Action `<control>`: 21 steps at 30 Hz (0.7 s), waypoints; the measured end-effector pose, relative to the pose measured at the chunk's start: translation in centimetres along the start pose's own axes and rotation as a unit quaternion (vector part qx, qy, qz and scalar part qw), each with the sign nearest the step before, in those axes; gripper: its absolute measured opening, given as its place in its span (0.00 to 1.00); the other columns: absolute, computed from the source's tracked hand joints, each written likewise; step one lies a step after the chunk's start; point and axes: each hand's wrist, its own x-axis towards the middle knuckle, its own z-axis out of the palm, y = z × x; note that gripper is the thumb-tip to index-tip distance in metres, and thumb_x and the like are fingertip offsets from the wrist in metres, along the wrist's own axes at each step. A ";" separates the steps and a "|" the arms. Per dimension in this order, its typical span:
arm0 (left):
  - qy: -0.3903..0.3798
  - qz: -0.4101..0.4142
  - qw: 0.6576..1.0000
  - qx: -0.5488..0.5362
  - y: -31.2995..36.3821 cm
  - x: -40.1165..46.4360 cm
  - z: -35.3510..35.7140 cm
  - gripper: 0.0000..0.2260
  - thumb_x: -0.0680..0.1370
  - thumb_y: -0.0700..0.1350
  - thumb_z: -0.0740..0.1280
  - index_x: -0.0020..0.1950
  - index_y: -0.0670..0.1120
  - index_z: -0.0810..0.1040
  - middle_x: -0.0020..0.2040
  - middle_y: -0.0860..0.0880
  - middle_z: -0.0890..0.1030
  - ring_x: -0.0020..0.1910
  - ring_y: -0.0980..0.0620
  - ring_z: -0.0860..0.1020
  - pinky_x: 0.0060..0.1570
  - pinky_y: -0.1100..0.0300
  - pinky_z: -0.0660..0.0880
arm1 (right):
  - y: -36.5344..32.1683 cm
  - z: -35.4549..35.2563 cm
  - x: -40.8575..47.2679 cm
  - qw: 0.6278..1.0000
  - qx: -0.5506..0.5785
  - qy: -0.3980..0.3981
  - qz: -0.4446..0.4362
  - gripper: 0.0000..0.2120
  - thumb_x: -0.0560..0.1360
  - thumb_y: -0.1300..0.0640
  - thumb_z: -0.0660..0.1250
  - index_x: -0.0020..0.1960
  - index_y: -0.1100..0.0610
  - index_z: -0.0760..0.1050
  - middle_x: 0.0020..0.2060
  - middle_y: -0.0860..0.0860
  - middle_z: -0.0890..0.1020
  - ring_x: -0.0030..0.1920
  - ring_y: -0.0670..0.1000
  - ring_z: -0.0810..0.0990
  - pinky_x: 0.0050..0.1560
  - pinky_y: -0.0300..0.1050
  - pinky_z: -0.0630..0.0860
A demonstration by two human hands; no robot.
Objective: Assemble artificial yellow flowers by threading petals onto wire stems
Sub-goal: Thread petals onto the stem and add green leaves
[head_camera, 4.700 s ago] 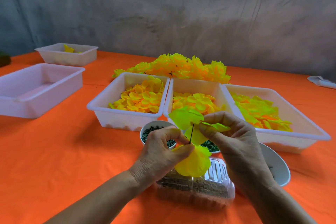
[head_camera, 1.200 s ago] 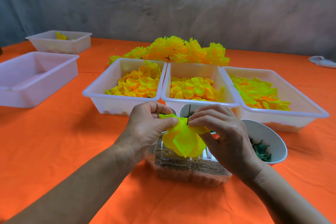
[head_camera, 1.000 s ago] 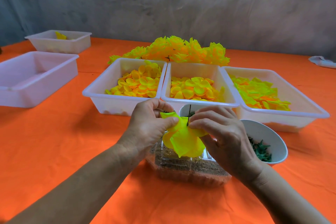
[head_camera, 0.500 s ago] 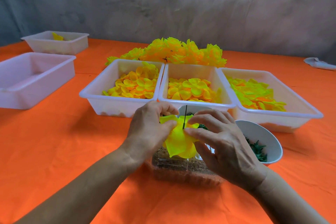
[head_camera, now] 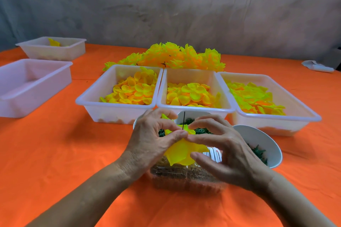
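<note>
Head view: both grips were on the flower at lower centre of the frame. Left hand (head_camera: pixel 147 142) grasped the yellow petals (head_camera: pixel 181 151) with thumb and forefinger curled round them; right hand (head_camera: pixel 224 153) pinched the same petals from the other side, its fingertips meeting the left thumb at the wire stem (head_camera: pixel 184 120). The thin dark stem stood about upright, poking up out of the petals between the two hands. Petals hung down below the fingers, over a clear plastic box (head_camera: pixel 186 177) on the orange tabletop (head_camera: pixel 64 153).

Just behind the hands, small white bowls (head_camera: pixel 262 142) held dark green pieces; one sat at right of the right hand, others were mostly hidden by the hands.

Centre of frame: three white trays side by side, touching: left tray (head_camera: pixel 88 97), middle tray (head_camera: pixel 195 75) and right tray (head_camera: pixel 302 112), all holding loose yellow-orange petals. Behind them lay a heap of finished yellow flowers (head_camera: pixel 177 57).

Left of frame: a large pale tray (head_camera: pixel 36 86); upper left, a smaller tray (head_camera: pixel 73 49) with a yellow piece inside. Far right edge: a white object (head_camera: pixel 316 66), unclear what.
</note>
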 end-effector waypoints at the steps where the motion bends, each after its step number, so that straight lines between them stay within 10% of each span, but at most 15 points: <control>1: -0.001 0.005 1.000 -0.002 -0.1 0.0 0.0 0.03 0.68 0.46 0.76 0.37 0.52 0.84 0.49 0.57 0.78 0.55 0.55 0.75 0.58 0.55 0.69 | 0.5 -0.3 0.2 0.999 0.033 0.007 0.012 0.11 0.72 0.50 0.70 0.50 0.54 0.83 0.52 0.49 0.81 0.57 0.50 0.76 0.56 0.43 0.72; 6: -0.009 0.049 0.998 0.025 -0.2 0.3 -0.1 0.05 0.66 0.51 0.73 0.35 0.50 0.84 0.55 0.56 0.78 0.59 0.52 0.72 0.61 0.43 0.66 | 6.9 -2.6 2.4 0.973 -0.011 0.166 0.160 0.03 0.71 0.63 0.73 0.44 0.60 0.83 0.45 0.55 0.84 0.50 0.55 0.81 0.54 0.42 0.71; 15: -0.029 0.045 0.998 0.016 -0.8 0.9 -0.3 0.04 0.64 0.54 0.72 0.32 0.54 0.82 0.58 0.63 0.77 0.63 0.60 0.68 0.65 0.45 0.62 | 18.5 -4.8 4.8 0.840 -0.151 -0.088 0.514 0.13 0.76 0.63 0.62 0.58 0.62 0.79 0.60 0.59 0.79 0.58 0.58 0.77 0.53 0.43 0.72; 21: -0.034 0.047 0.998 -0.005 -0.9 1.0 -0.2 0.03 0.65 0.53 0.73 0.32 0.56 0.81 0.55 0.60 0.80 0.60 0.62 0.71 0.64 0.48 0.65 | 19.3 -4.0 5.7 0.814 -0.147 -0.089 0.555 0.13 0.76 0.67 0.59 0.34 0.57 0.69 0.35 0.55 0.72 0.44 0.53 0.69 0.33 0.40 0.65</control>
